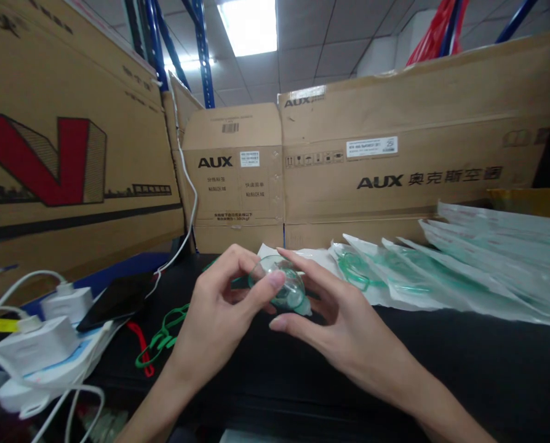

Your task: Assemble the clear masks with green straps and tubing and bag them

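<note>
A clear, green-tinted plastic face mask, of the kind used for oxygen, is held up above the black table between both hands. My left hand pinches its left side, with the thumb lying across the front and the fingers behind. Around its right side curves my right hand, index finger along the upper rim and thumb below. Some of the right fingers are hidden behind the mask. Just left of my left wrist lie green straps and a red strap on the table.
Several white and clear pouches with green tubing lie overlapped at the right. At the left are a power strip with white chargers, cables and a dark phone. Cardboard boxes wall off the back and left.
</note>
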A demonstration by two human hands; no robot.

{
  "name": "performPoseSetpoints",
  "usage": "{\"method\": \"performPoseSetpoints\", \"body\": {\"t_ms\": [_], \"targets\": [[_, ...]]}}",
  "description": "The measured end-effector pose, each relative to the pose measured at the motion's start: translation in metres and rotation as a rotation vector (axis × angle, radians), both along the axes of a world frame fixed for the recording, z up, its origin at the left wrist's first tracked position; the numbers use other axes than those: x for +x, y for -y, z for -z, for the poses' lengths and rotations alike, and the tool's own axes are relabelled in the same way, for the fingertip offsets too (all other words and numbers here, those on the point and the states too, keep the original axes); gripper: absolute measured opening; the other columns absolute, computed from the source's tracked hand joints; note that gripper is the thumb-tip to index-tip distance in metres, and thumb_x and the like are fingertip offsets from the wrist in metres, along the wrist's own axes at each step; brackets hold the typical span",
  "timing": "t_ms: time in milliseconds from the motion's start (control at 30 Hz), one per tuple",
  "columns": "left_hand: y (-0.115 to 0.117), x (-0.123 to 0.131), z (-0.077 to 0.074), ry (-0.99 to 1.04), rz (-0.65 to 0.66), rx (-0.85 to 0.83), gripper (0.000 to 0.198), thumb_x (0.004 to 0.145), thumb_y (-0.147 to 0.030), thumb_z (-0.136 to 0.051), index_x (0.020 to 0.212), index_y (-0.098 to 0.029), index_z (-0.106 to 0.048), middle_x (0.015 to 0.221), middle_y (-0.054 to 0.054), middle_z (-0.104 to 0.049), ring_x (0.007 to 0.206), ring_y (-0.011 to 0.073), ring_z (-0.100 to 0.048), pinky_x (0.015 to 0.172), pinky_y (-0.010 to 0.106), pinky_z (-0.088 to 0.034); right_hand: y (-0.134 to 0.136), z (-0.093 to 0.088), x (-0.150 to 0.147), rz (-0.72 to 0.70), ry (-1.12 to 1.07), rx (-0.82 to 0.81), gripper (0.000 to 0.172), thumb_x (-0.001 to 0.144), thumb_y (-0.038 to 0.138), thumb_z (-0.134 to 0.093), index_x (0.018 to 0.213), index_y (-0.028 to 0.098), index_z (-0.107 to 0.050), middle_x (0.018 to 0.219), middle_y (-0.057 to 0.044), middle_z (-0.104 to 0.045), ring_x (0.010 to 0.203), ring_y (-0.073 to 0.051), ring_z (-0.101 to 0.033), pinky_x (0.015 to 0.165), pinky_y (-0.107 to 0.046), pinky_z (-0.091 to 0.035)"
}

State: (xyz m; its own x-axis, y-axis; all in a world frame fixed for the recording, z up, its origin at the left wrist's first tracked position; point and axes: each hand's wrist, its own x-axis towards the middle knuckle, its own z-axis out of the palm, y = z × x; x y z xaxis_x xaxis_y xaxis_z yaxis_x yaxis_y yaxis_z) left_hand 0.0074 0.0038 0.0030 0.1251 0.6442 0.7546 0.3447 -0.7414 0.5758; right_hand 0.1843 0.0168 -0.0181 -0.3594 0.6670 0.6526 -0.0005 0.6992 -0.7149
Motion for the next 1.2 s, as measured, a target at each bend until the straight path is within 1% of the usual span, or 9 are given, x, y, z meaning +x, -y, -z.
{"method": "performPoseSetpoints", "body": {"t_ms": [133,300,433,633,733,900,1033,1133,1200], "targets": [[0.002,-0.03,-0.015,-0.269,-0.132,-0.054,0.03,0.093,-0.049,-0.062,0.087,-0.021,-0.07,0.099,0.004,-0.067,0.091,0.018,-0.063,0.067,0.022,-0.053,-0.004,0.007,-0.004,0.223,0.105,0.178,0.055,0.091,0.03,-0.069,0.143,0.023,-0.051,0.141,-0.009,-0.059,0.13,-0.024,-0.055,0.114,-0.041,-0.041],[-0.004,-0.098,-0.029,-0.597,-0.576,-0.202,0.048,0.088,-0.068,-0.054,0.094,-0.025,-0.076,0.097,0.005,-0.073,0.089,0.0252,-0.065,0.073,0.029,-0.049,-0.009,-0.007,0.035,0.296,0.462,0.045,0.048,0.09,0.042,-0.067,0.134,0.026,-0.055,0.114,-0.008,-0.071,0.098,-0.025,-0.069,0.085,-0.037,-0.054],[-0.019,-0.12,-0.015,-0.815,-0.557,-0.545,0.046,0.082,-0.069,-0.059,0.092,-0.027,-0.077,0.091,0.004,-0.075,0.082,0.025,-0.067,0.067,0.029,-0.045,-0.014,-0.007,0.064,0.303,0.831,-0.045,0.058,0.084,0.061,-0.068,0.132,0.029,-0.063,0.113,-0.009,-0.071,0.096,-0.028,-0.068,0.082,-0.037,-0.052],[-0.045,-0.121,0.011,-0.926,-0.519,-0.794,0.028,0.072,-0.052,-0.071,0.074,-0.024,-0.076,0.074,0.002,-0.074,0.073,0.0234,-0.068,0.06,0.027,-0.041,-0.016,-0.008,0.066,0.329,0.849,-0.077,0.056,0.084,0.061,-0.066,0.13,0.029,-0.067,0.113,-0.009,-0.071,0.098,-0.029,-0.067,0.083,-0.035,-0.05],[-0.05,-0.122,0.006,-0.939,-0.512,-0.67,0.022,0.08,-0.043,-0.064,0.077,-0.025,-0.077,0.079,0.003,-0.075,0.077,0.0244,-0.069,0.064,0.029,-0.043,-0.013,-0.014,0.063,0.304,0.879,-0.107,0.049,0.083,0.055,-0.068,0.126,0.031,-0.068,0.109,-0.006,-0.071,0.095,-0.028,-0.068,0.082,-0.033,-0.048],[-0.031,-0.098,-0.015,-0.519,-0.855,0.006,0.033,0.091,-0.052,-0.057,0.097,-0.022,-0.071,0.098,0.005,-0.072,0.082,0.0249,-0.068,0.072,0.034,-0.049,-0.01,-0.021,0.063,0.245,0.873,-0.078,0.037,0.085,0.044,-0.068,0.119,0.029,-0.071,0.1,-0.005,-0.072,0.088,-0.024,-0.067,0.075,-0.03,-0.047],[-0.017,-0.055,-0.024,-0.133,-0.551,0.107,0.028,0.093,-0.05,-0.062,0.103,-0.024,-0.065,0.115,0.001,-0.071,0.083,0.0179,-0.072,0.075,0.029,-0.058,-0.009,-0.024,0.064,0.249,0.888,-0.086,0.038,0.086,0.044,-0.067,0.12,0.028,-0.071,0.102,-0.006,-0.072,0.089,-0.025,-0.067,0.077,-0.03,-0.047],[-0.017,-0.021,-0.034,-0.049,-0.342,0.126,0.023,0.092,-0.043,-0.065,0.097,-0.021,-0.064,0.131,0.004,-0.066,0.108,0.0218,-0.069,0.089,0.032,-0.059,-0.008,-0.025,0.069,0.273,0.872,-0.082,0.043,0.085,0.048,-0.067,0.123,0.029,-0.07,0.103,-0.006,-0.072,0.091,-0.025,-0.067,0.079,-0.031,-0.048],[-0.019,-0.002,-0.039,-0.025,-0.203,0.103,0.023,0.092,-0.042,-0.066,0.096,-0.019,-0.063,0.13,0.006,-0.067,0.109,0.022,-0.068,0.089,0.032,-0.06,-0.008,-0.026,0.074,0.276,0.855,-0.065,0.042,0.085,0.047,-0.067,0.123,0.029,-0.07,0.102,-0.005,-0.073,0.089,-0.024,-0.067,0.077,-0.03,-0.048]]}}
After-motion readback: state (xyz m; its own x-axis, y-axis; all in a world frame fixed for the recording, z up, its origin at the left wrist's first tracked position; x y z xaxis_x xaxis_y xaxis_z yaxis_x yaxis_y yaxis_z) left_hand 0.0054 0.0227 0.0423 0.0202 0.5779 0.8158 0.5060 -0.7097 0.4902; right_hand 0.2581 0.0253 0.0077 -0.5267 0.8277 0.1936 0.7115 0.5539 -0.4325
